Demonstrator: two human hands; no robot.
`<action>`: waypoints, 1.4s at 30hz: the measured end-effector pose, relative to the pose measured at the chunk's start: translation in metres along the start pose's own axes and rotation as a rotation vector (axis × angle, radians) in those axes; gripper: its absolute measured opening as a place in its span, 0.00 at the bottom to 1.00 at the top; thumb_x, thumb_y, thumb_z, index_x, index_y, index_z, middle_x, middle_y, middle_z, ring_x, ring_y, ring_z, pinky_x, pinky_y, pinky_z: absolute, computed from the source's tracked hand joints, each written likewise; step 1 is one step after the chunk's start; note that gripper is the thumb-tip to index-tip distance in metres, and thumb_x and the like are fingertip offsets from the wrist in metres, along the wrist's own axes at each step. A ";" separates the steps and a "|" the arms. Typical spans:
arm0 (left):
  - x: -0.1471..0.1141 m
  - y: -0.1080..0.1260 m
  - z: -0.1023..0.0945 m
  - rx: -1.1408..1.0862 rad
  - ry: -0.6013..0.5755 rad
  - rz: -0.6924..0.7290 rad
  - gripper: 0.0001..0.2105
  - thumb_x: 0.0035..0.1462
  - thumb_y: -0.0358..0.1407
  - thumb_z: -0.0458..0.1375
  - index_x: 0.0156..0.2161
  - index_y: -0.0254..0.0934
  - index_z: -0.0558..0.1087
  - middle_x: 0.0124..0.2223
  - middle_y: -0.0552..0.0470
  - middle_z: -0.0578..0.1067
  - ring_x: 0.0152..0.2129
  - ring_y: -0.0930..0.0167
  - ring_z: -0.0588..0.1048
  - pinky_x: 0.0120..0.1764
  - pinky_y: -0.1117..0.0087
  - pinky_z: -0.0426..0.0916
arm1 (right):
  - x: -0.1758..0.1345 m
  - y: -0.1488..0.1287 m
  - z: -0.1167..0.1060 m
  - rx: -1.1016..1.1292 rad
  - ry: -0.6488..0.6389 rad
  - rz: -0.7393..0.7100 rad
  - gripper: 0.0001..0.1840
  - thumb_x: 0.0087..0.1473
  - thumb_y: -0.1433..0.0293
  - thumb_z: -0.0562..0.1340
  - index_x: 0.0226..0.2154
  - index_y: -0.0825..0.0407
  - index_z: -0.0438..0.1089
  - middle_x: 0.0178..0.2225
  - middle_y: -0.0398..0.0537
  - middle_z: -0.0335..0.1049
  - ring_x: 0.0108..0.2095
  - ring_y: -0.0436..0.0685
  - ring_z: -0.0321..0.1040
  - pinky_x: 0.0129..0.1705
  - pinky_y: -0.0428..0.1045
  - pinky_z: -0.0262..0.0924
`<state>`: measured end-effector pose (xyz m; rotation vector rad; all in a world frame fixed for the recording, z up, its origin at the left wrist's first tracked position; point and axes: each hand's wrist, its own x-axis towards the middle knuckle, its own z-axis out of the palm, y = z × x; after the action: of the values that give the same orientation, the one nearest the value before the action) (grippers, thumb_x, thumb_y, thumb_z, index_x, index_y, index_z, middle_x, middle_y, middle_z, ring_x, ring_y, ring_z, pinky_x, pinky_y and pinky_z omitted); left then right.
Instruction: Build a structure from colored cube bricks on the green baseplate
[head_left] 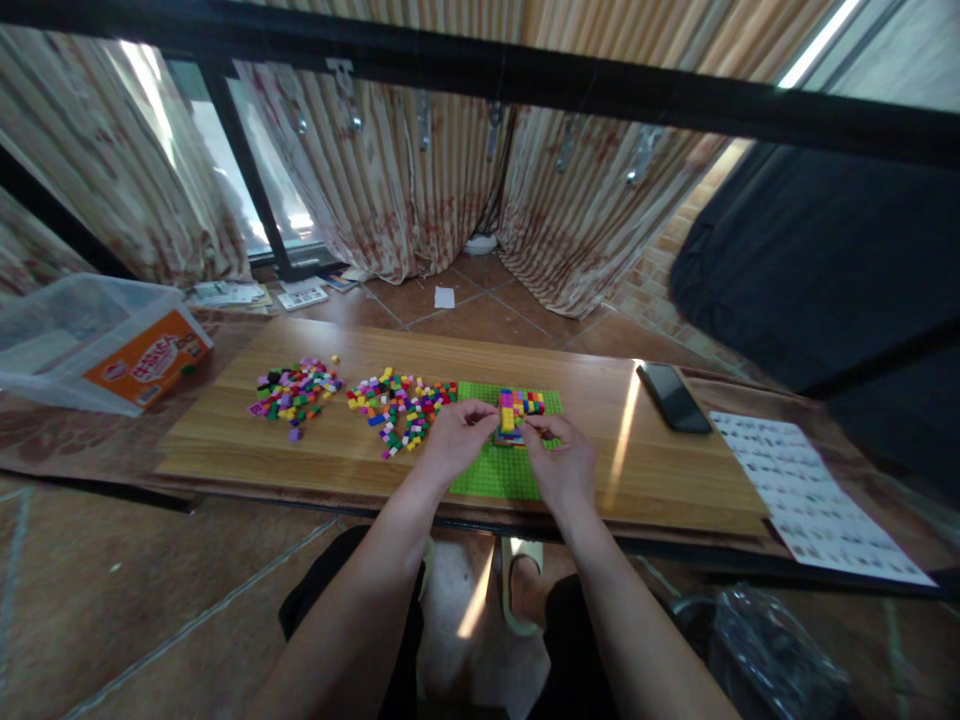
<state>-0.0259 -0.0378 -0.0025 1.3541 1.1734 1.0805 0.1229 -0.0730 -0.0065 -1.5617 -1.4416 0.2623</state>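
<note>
A green studded baseplate (499,475) lies on the wooden board, and a small multicoloured brick build (517,405) stands on its upper part. My left hand (465,435) is at the build's left side, thumb and fingertips pinched together. From the right, my right hand (559,455) reaches the build with its fingers curled against the near right side. Any brick between the fingers of either hand is too small to make out. Left of the baseplate spreads a pile of loose coloured bricks (409,405), close to my left hand.
Another pile of loose bricks (296,390) lies farther left on the wooden board (225,440). A clear plastic box (90,335) with an orange label stands at the far left. To the right are a black phone (673,398) and a printed sheet (810,490).
</note>
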 end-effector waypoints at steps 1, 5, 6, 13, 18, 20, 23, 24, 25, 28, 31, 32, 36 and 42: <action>0.000 0.000 0.000 0.001 -0.003 -0.001 0.07 0.49 0.37 0.59 0.30 0.34 0.76 0.24 0.54 0.73 0.23 0.74 0.69 0.27 0.74 0.62 | 0.000 0.001 0.001 -0.006 0.004 -0.003 0.08 0.51 0.64 0.62 0.28 0.50 0.76 0.28 0.46 0.74 0.29 0.54 0.68 0.36 0.51 0.61; -0.001 0.001 0.001 0.001 -0.004 -0.005 0.07 0.49 0.37 0.59 0.29 0.35 0.76 0.23 0.54 0.73 0.23 0.73 0.69 0.27 0.74 0.62 | -0.002 0.002 0.002 -0.048 -0.001 -0.014 0.08 0.51 0.64 0.63 0.27 0.49 0.76 0.29 0.46 0.74 0.30 0.55 0.68 0.37 0.51 0.61; -0.001 0.001 0.002 0.001 -0.004 -0.005 0.07 0.49 0.37 0.59 0.29 0.35 0.76 0.23 0.54 0.73 0.23 0.73 0.70 0.27 0.73 0.62 | -0.002 0.002 0.002 -0.063 0.003 -0.011 0.08 0.51 0.64 0.63 0.27 0.49 0.76 0.29 0.46 0.74 0.30 0.55 0.68 0.37 0.51 0.61; -0.001 0.001 0.002 0.006 -0.016 0.011 0.06 0.49 0.35 0.59 0.28 0.34 0.76 0.24 0.53 0.74 0.25 0.73 0.71 0.29 0.73 0.63 | -0.005 -0.004 0.004 -0.112 0.029 -0.015 0.09 0.52 0.63 0.63 0.27 0.50 0.75 0.28 0.46 0.73 0.32 0.56 0.68 0.39 0.52 0.59; -0.002 0.001 0.003 0.006 -0.009 0.007 0.06 0.49 0.35 0.59 0.29 0.35 0.76 0.24 0.53 0.74 0.25 0.72 0.71 0.29 0.73 0.64 | -0.007 -0.006 0.002 -0.132 0.003 -0.047 0.09 0.53 0.63 0.62 0.27 0.49 0.75 0.29 0.46 0.74 0.34 0.57 0.69 0.40 0.53 0.58; -0.002 0.001 0.003 0.002 -0.003 0.000 0.06 0.49 0.35 0.59 0.29 0.35 0.76 0.24 0.53 0.74 0.24 0.72 0.71 0.29 0.73 0.64 | -0.006 -0.005 -0.001 -0.145 -0.011 -0.070 0.10 0.54 0.62 0.62 0.27 0.48 0.76 0.30 0.47 0.74 0.35 0.58 0.69 0.41 0.53 0.58; -0.002 0.002 0.003 0.005 -0.009 -0.006 0.06 0.49 0.34 0.59 0.29 0.35 0.76 0.24 0.53 0.74 0.25 0.72 0.71 0.29 0.73 0.64 | -0.004 -0.004 -0.003 -0.146 -0.020 -0.087 0.11 0.55 0.62 0.61 0.28 0.47 0.76 0.31 0.47 0.75 0.36 0.57 0.69 0.41 0.53 0.58; -0.002 0.002 0.003 0.006 -0.009 -0.006 0.06 0.49 0.34 0.59 0.29 0.35 0.76 0.25 0.53 0.74 0.25 0.72 0.71 0.29 0.73 0.64 | -0.003 -0.004 -0.003 -0.141 -0.022 -0.085 0.12 0.55 0.61 0.60 0.28 0.47 0.77 0.31 0.47 0.75 0.35 0.57 0.69 0.41 0.53 0.58; -0.002 0.002 0.003 0.007 -0.010 -0.006 0.05 0.49 0.34 0.59 0.29 0.35 0.76 0.25 0.53 0.74 0.25 0.72 0.71 0.29 0.73 0.64 | -0.002 -0.003 -0.003 -0.134 -0.025 -0.082 0.12 0.55 0.61 0.60 0.28 0.47 0.77 0.31 0.47 0.75 0.35 0.57 0.69 0.41 0.53 0.58; -0.002 0.002 0.002 0.011 -0.009 -0.004 0.05 0.49 0.34 0.59 0.29 0.35 0.76 0.24 0.53 0.75 0.25 0.72 0.72 0.30 0.73 0.64 | 0.000 0.000 -0.001 -0.092 -0.017 -0.062 0.11 0.54 0.62 0.61 0.27 0.48 0.77 0.31 0.47 0.74 0.33 0.56 0.69 0.40 0.52 0.60; -0.001 0.001 0.002 0.018 -0.010 -0.002 0.05 0.49 0.34 0.59 0.29 0.35 0.76 0.25 0.53 0.75 0.25 0.72 0.72 0.30 0.73 0.64 | 0.000 0.004 0.002 -0.027 0.000 -0.022 0.09 0.52 0.62 0.63 0.29 0.48 0.77 0.31 0.46 0.75 0.31 0.56 0.68 0.38 0.52 0.61; -0.001 0.001 0.002 0.021 -0.008 0.001 0.05 0.50 0.33 0.59 0.29 0.35 0.76 0.25 0.53 0.75 0.26 0.72 0.72 0.30 0.73 0.64 | 0.000 0.005 0.002 -0.005 -0.001 -0.014 0.08 0.51 0.62 0.63 0.30 0.47 0.77 0.32 0.46 0.75 0.31 0.55 0.68 0.38 0.52 0.62; -0.001 0.000 0.002 0.050 -0.003 0.011 0.05 0.49 0.33 0.59 0.30 0.35 0.77 0.25 0.53 0.75 0.26 0.71 0.73 0.31 0.72 0.65 | -0.001 0.007 0.003 0.022 -0.039 -0.031 0.09 0.53 0.62 0.62 0.31 0.47 0.78 0.33 0.46 0.75 0.34 0.56 0.69 0.41 0.52 0.62; 0.000 -0.002 0.003 0.073 0.000 0.024 0.05 0.50 0.33 0.58 0.30 0.35 0.76 0.26 0.52 0.76 0.27 0.71 0.73 0.31 0.72 0.65 | 0.000 0.005 0.000 -0.052 -0.046 -0.134 0.10 0.55 0.64 0.61 0.31 0.47 0.78 0.32 0.48 0.75 0.36 0.57 0.69 0.43 0.54 0.61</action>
<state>-0.0234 -0.0382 -0.0050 1.4277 1.2090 1.0638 0.1257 -0.0723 -0.0102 -1.5013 -1.5929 0.1845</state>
